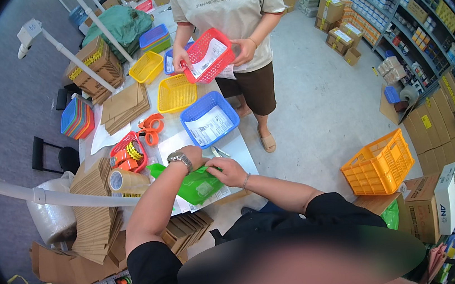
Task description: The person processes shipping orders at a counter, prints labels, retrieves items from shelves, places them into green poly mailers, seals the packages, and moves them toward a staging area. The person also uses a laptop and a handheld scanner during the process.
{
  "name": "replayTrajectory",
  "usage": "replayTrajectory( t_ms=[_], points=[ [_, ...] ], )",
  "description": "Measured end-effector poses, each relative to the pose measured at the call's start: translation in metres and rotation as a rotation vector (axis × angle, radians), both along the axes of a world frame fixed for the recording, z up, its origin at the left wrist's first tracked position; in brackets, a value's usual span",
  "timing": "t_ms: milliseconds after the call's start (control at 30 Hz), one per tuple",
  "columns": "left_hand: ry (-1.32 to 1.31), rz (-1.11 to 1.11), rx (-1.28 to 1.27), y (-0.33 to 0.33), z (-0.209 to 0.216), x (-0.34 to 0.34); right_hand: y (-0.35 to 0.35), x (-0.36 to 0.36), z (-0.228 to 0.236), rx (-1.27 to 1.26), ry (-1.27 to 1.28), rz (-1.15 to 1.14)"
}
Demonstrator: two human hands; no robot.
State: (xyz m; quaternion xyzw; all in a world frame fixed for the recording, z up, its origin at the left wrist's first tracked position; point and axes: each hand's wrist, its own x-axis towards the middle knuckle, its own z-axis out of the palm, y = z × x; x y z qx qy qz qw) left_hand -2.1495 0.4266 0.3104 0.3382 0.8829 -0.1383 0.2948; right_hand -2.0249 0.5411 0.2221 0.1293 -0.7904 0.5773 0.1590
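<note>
Probably light and limp, the green bag (199,188) below centre suits edge holds: right grip (227,173) pinching it, left grip (196,155) unclear.

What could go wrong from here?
The green plastic bag looks flimsy, so it might crease or slip in the right hand. The blue basket sits by the edge of the table; a bump could tip it off. The tape roll lies near the left forearm, which might knock it.
</note>
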Motion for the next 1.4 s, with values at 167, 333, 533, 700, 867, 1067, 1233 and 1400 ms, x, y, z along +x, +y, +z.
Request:
replayTrajectory(
  t_ms=[167, 333, 533, 700, 867, 1067, 1233, 1400],
  points=[
    [-0.055, -0.066, -0.054, -0.005, 0.013, -0.004, -0.004, 0.013, 0.015, 0.051, 0.028, 0.020],
    [0.138, -0.096, -0.009, -0.001, 0.018, 0.010, -0.004, 0.016, 0.013, 0.046, 0.053, -0.042],
    [0.165, -0.007, 0.163, -0.004, 0.023, 0.022, 0.004, 0.016, 0.008, -0.025, 0.018, -0.131],
    [0.150, 0.092, 0.334, -0.005, 0.021, 0.026, 0.008, 0.010, 0.005, -0.028, 0.002, -0.092],
    [0.013, 0.187, 0.558, -0.021, 0.006, 0.023, 0.009, -0.002, -0.005, -0.051, 0.078, -0.048],
    [-0.027, 0.265, 0.706, -0.030, 0.011, 0.041, 0.012, -0.004, -0.006, -0.058, -0.025, 0.035],
    [0.088, 0.078, 0.822, -0.043, 0.019, 0.054, 0.012, -0.005, -0.005, 0.000, 0.037, -0.027],
    [0.192, 0.054, 0.886, -0.044, 0.017, 0.057, 0.013, -0.010, 0.002, -0.004, 0.086, 0.009]
  ],
)
